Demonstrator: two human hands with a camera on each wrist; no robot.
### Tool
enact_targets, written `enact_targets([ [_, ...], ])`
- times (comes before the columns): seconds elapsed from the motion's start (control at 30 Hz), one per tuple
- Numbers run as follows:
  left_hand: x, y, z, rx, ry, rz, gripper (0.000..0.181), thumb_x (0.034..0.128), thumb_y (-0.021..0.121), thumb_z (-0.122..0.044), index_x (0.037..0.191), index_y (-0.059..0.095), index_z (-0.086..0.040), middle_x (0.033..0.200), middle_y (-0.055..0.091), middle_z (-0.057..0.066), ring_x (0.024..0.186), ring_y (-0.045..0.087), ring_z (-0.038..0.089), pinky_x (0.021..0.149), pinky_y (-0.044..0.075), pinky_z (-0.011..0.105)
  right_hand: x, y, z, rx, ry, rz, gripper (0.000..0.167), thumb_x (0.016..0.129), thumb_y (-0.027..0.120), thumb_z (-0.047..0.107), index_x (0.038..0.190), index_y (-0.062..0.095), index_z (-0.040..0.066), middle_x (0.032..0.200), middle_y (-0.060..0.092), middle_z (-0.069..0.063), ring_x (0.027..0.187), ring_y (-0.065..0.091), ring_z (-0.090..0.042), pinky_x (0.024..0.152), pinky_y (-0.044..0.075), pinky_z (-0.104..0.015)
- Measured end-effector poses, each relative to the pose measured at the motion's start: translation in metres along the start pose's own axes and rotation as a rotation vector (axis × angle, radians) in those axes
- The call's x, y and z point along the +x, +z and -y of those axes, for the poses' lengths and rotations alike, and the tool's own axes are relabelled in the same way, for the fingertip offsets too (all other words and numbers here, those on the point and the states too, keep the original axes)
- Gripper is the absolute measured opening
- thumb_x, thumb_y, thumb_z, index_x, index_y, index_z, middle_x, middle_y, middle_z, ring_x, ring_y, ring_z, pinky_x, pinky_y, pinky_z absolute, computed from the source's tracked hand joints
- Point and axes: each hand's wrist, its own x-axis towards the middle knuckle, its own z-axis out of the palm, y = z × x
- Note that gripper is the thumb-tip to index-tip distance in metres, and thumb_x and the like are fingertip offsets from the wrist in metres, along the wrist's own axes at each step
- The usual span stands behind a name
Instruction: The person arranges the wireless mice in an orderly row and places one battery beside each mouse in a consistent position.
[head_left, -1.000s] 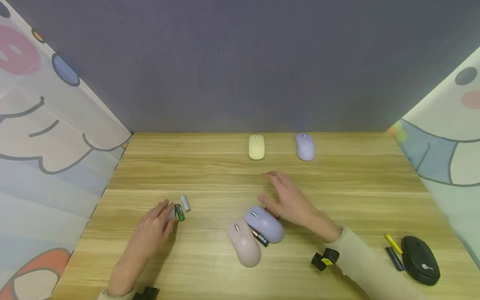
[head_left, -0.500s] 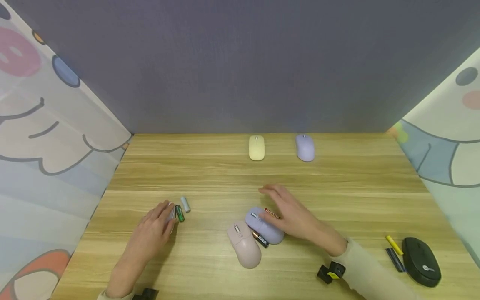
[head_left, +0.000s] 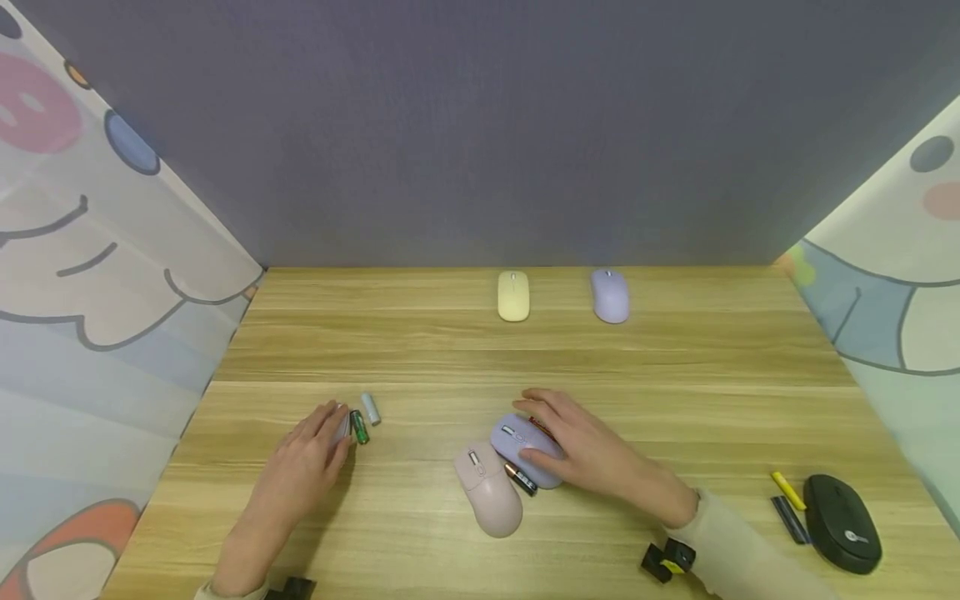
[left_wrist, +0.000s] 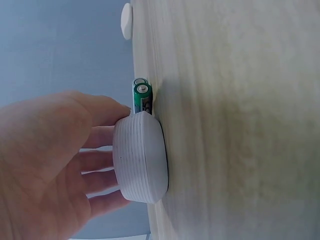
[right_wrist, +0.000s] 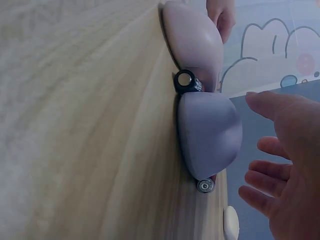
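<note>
Where the right hand [head_left: 576,443] hovers — lavender mouse [head_left: 514,447] just beneath.

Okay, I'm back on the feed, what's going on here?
A person's left hand grips a pale ribbed object beside a green battery. Their right hand hovers over the nearer purple mouse, its fingers clear of it in the right wrist view. A black battery lies between that mouse and a pink mouse, and a red battery along the purple mouse's other side. A black mouse sits off to the right.
</note>
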Motion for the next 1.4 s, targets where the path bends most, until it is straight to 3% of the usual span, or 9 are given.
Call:
enact_targets([
  [0.5,-0.002,0.004,0.004,0.014,0.058,-0.085,0.051,0.0896,0.079,-0.01,0.132,0.06,0.011,0.132,0.06,0.036,0.118,0.061,0.055,0.093,0.054,0.068,-0.01,0.007,0.0,-0.05,-0.02,0.025,0.059,0.097,0.07,0.041,0.144,0.056,0.008,0.149,0.053,-0.018,0.132,0.057,-0.034,0.11,0.05,-0.053],
  [0.7,-0.003,0.003,0.004,0.016,0.014,-0.078,0.054,0.0898,0.08,-0.014,0.132,0.059,0.012,0.132,0.058,0.039,0.117,0.06,0.058,0.091,0.054,0.07,-0.012,0.009,0.0,-0.056,-0.039,0.03,0.06,0.096,0.071,0.042,0.144,0.056,0.009,0.15,0.053,-0.016,0.133,0.056,-0.032,0.11,0.05,-0.052],
  [0.93,-0.004,-0.001,0.002,-0.001,-0.071,-0.026,0.056,0.0942,0.077,-0.021,0.137,0.057,0.009,0.133,0.057,0.041,0.109,0.062,0.06,0.089,0.054,0.072,-0.013,0.009,0.0,-0.047,-0.048,0.077,0.058,0.096,0.072,0.04,0.145,0.057,0.011,0.153,0.053,-0.012,0.137,0.054,-0.029,0.114,0.047,-0.051],
  [1.4,-0.002,0.001,0.001,-0.029,-0.121,-0.01,0.057,0.0941,0.076,-0.021,0.138,0.056,0.01,0.133,0.056,0.042,0.107,0.062,0.062,0.085,0.055,0.072,-0.014,0.01,-0.001,-0.024,-0.07,0.09,0.055,0.099,0.069,0.039,0.145,0.056,0.013,0.153,0.053,-0.009,0.137,0.054,-0.026,0.113,0.048,-0.05],
])
